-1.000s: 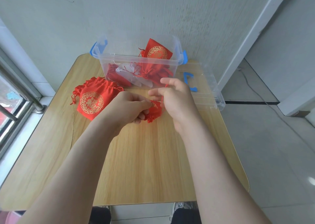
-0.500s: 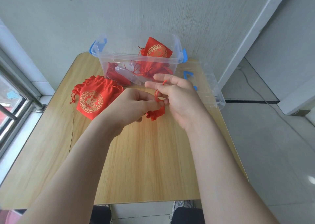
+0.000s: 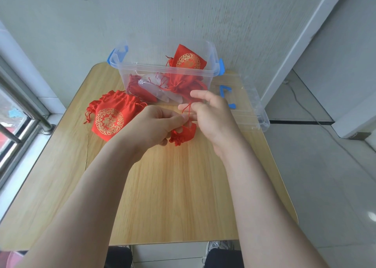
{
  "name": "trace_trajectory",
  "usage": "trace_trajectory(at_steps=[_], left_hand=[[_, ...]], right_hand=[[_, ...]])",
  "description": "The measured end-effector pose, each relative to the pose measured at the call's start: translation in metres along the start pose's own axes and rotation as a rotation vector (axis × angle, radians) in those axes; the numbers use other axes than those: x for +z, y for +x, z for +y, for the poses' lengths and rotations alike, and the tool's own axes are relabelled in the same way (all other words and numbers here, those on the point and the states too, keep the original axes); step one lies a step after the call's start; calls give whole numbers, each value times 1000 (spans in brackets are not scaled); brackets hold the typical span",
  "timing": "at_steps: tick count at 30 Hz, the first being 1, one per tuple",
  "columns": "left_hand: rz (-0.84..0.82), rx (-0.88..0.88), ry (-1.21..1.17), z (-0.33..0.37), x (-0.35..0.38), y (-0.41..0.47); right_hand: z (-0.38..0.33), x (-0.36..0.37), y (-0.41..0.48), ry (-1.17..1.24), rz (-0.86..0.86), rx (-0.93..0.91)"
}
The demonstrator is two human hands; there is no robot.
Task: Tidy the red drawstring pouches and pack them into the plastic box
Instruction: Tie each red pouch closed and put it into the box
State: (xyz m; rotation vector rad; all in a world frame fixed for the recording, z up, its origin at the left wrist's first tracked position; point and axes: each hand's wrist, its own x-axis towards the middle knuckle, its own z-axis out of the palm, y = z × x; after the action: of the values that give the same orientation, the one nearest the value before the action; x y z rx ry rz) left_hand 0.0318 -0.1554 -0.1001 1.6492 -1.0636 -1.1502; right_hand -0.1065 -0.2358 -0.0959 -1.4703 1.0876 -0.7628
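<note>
One view only, head camera. Several red drawstring pouches [image 3: 184, 84] lay inside the clear plastic box [image 3: 162, 70] at the far edge of the wooden surface [image 3: 173, 186], one with a gold emblem propped against the back wall, plus some pale translucent items I could not identify. The box lid [image 3: 247, 113] lay just beside the box to the right.

The left hand [image 3: 154, 125] held a small red pouch [image 3: 183, 135] above the surface, in front of the box, its grip pinched narrow on the gathered mouth. The drawstring [image 3: 188, 109] ran up to the right hand [image 3: 213, 118]; whether that grip pinched the cord or merely carried it looped, I could not tell.

A small pile of larger pouches [image 3: 110, 118] waited on the surface to the left.

Judgement: partway done. Remaining: cinch this pouch, box it, box the pile.
</note>
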Motion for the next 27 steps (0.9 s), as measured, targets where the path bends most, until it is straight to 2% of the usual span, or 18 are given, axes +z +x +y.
trace_trajectory(at_steps=[3,7,11,18,27], left_hand=[[5,-50,-53,-1,-1,3],[33,-99,-143,-1,-1,7],[35,-96,-125,-2,-2,8],[60,-64,-106,-6,-5,7],[130,-35,-74,-8,-4,7]], right_hand=[[-2,-2,0,33,-14,37],[6,-1,1,-68,-23,-9],[11,-1,3,-140,-2,-47],[13,2,2,-363,35,-222],[6,3,-7,-523,-59,-351]])
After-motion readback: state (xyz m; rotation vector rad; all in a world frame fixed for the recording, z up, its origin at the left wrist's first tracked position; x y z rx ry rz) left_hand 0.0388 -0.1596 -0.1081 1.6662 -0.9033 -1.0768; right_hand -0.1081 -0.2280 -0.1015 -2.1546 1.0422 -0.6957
